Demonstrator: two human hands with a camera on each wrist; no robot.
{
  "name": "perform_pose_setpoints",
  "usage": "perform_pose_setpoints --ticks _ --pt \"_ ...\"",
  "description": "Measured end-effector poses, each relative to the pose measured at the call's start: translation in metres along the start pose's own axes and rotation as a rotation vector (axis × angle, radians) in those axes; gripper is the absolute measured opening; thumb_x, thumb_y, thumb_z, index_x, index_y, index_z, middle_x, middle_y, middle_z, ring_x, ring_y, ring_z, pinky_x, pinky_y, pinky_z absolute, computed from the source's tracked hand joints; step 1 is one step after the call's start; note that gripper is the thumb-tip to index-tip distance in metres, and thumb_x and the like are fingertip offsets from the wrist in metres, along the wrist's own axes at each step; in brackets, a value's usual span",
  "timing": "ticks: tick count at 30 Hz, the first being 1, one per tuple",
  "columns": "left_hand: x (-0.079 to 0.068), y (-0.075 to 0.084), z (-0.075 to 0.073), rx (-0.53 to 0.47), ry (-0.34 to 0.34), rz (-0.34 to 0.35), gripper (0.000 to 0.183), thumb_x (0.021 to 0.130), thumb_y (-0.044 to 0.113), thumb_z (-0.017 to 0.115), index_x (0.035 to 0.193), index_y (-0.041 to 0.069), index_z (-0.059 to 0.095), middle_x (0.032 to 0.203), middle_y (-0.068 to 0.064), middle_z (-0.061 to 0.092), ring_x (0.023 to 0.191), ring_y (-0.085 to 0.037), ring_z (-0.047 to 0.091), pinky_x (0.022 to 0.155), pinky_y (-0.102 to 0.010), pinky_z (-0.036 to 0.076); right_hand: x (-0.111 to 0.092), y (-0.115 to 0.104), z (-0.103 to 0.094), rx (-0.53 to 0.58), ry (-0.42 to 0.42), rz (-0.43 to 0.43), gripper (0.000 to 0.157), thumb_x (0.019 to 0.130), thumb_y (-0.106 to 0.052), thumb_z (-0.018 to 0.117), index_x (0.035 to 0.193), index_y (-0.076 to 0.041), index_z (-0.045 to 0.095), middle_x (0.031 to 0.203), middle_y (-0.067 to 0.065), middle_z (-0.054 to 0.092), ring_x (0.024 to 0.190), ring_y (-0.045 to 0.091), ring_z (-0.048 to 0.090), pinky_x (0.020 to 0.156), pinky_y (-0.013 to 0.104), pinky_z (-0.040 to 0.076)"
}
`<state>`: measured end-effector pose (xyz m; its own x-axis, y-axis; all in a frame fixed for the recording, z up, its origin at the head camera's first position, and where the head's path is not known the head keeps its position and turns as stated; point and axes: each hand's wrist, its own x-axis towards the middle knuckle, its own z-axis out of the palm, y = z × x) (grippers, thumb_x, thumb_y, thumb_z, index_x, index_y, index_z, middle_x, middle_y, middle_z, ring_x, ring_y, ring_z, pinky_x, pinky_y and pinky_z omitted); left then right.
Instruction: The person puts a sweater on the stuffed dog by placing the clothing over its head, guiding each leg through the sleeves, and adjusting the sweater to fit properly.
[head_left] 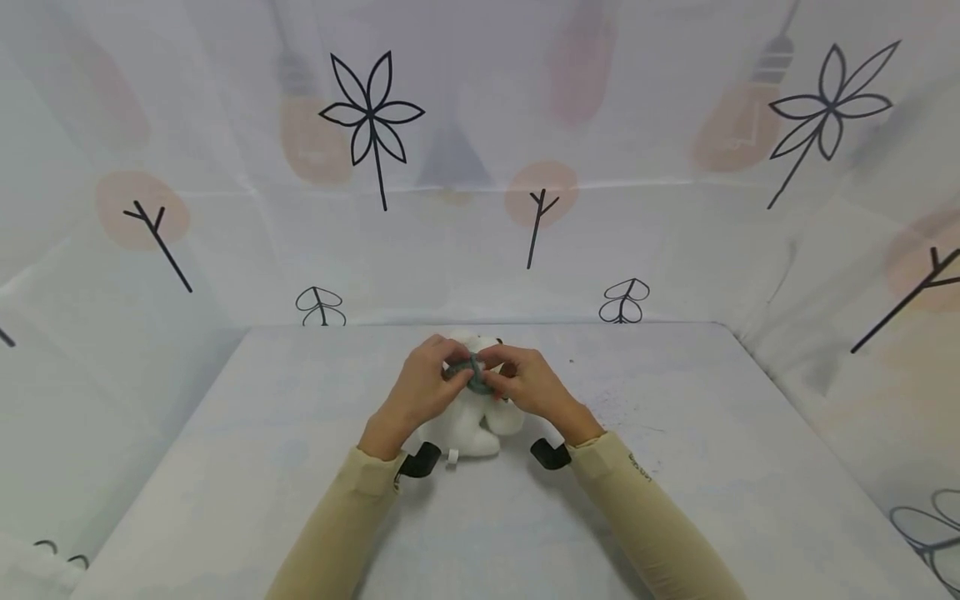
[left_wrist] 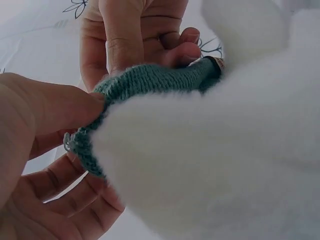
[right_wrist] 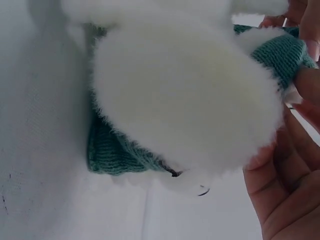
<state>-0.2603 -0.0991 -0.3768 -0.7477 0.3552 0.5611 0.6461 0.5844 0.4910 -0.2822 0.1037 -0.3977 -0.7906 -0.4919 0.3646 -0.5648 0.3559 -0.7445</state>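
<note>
A white plush toy (head_left: 461, 429) lies on the table with its legs toward me. Around its upper body runs a green knitted scarf (head_left: 477, 383). My left hand (head_left: 423, 383) pinches one part of this scarf between thumb and fingers; in the left wrist view the ribbed knit (left_wrist: 155, 80) bends over the white fur. From the other side my right hand (head_left: 534, 385) pinches the scarf too, close to the left fingertips. In the right wrist view the plush body (right_wrist: 185, 95) hides much of the work, and another stretch of knit (right_wrist: 115, 155) hangs beneath it.
The pale table (head_left: 247, 467) reaches back to a patterned cloth wall (head_left: 465, 258), with more cloth at both sides. A small white tag (head_left: 452, 457) sticks out of the toy's near edge. Black camera mounts (head_left: 551, 454) sit at both wrists.
</note>
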Motion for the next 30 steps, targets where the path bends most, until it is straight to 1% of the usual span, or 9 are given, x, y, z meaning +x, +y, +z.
perform_pose_setpoints --ticks 2,4,8,12,16,21,24,27,30 --pt "-0.001 0.001 0.0 -0.01 -0.017 -0.011 0.014 0.083 0.006 0.073 0.097 0.006 0.068 0.091 -0.004 0.059 0.081 -0.015 0.057 0.066 -0.026 0.049 0.0 0.001 0.001 -0.014 -0.011 0.011 0.024 0.093 -0.016 0.063 0.117 -0.012 0.065 0.087 0.002 0.068 0.059 0.02 0.063 0.048 0.028 0.046" --pt "-0.001 0.002 0.0 -0.017 -0.023 -0.02 0.015 0.083 0.005 0.073 0.098 0.005 0.068 0.093 -0.005 0.059 0.082 -0.016 0.057 0.067 -0.026 0.05 0.001 0.003 0.002 -0.036 -0.013 0.018 0.023 0.093 -0.016 0.063 0.116 -0.013 0.065 0.077 0.001 0.067 0.057 0.018 0.061 0.046 0.028 0.043" --pt "-0.001 0.005 0.002 -0.027 0.015 -0.044 0.016 0.081 0.001 0.074 0.097 0.003 0.07 0.094 -0.007 0.061 0.083 -0.018 0.059 0.066 -0.026 0.051 0.002 0.003 0.005 -0.054 0.018 0.03 0.021 0.094 -0.015 0.061 0.115 -0.012 0.066 0.067 -0.001 0.064 0.054 0.015 0.059 0.045 0.028 0.042" --pt "0.0 0.009 0.006 -0.048 0.08 -0.092 0.015 0.079 -0.002 0.075 0.094 0.001 0.071 0.092 -0.009 0.064 0.084 -0.02 0.061 0.066 -0.025 0.053 0.001 0.001 0.006 -0.034 0.069 0.061 0.02 0.094 -0.013 0.06 0.112 -0.009 0.067 0.068 -0.002 0.064 0.054 0.014 0.058 0.047 0.03 0.045" --pt "0.0 0.014 0.01 -0.065 0.133 -0.123 0.015 0.078 -0.004 0.074 0.092 -0.001 0.072 0.091 -0.011 0.065 0.083 -0.023 0.063 0.065 -0.026 0.054 0.0 0.0 0.007 -0.036 0.116 0.075 0.017 0.094 -0.013 0.061 0.108 -0.009 0.068 0.065 -0.002 0.061 0.052 0.013 0.054 0.047 0.03 0.045" --pt "0.0 0.017 0.014 -0.088 0.184 -0.155 0.015 0.079 -0.006 0.072 0.092 0.0 0.073 0.09 -0.01 0.065 0.082 -0.021 0.064 0.068 -0.025 0.054 0.0 -0.001 0.009 -0.039 0.162 0.075 0.017 0.092 -0.011 0.06 0.106 -0.009 0.069 0.065 -0.002 0.06 0.051 0.013 0.053 0.046 0.029 0.045" --pt "0.0 0.018 0.015 -0.093 0.215 -0.162 0.015 0.078 -0.007 0.071 0.09 0.002 0.073 0.089 -0.009 0.065 0.081 -0.02 0.064 0.068 -0.026 0.054 0.0 -0.002 0.009 -0.04 0.179 0.063 0.016 0.092 -0.011 0.06 0.106 -0.009 0.069 0.066 -0.002 0.06 0.052 0.013 0.053 0.046 0.029 0.045" --pt "0.0 0.018 0.014 -0.088 0.228 -0.165 0.015 0.077 -0.007 0.07 0.088 0.003 0.074 0.087 -0.008 0.066 0.077 -0.019 0.064 0.067 -0.028 0.053 0.0 -0.003 0.009 -0.036 0.184 0.051 0.016 0.092 -0.011 0.06 0.105 -0.01 0.069 0.065 -0.002 0.06 0.051 0.013 0.052 0.046 0.03 0.045" --pt "0.0 0.019 0.012 -0.094 0.215 -0.174 0.015 0.077 -0.007 0.068 0.086 0.003 0.074 0.086 -0.008 0.067 0.074 -0.019 0.064 0.065 -0.03 0.053 0.0 -0.003 0.008 -0.021 0.184 0.038 0.014 0.093 -0.012 0.06 0.104 -0.011 0.069 0.066 -0.002 0.06 0.051 0.012 0.051 0.046 0.028 0.044"
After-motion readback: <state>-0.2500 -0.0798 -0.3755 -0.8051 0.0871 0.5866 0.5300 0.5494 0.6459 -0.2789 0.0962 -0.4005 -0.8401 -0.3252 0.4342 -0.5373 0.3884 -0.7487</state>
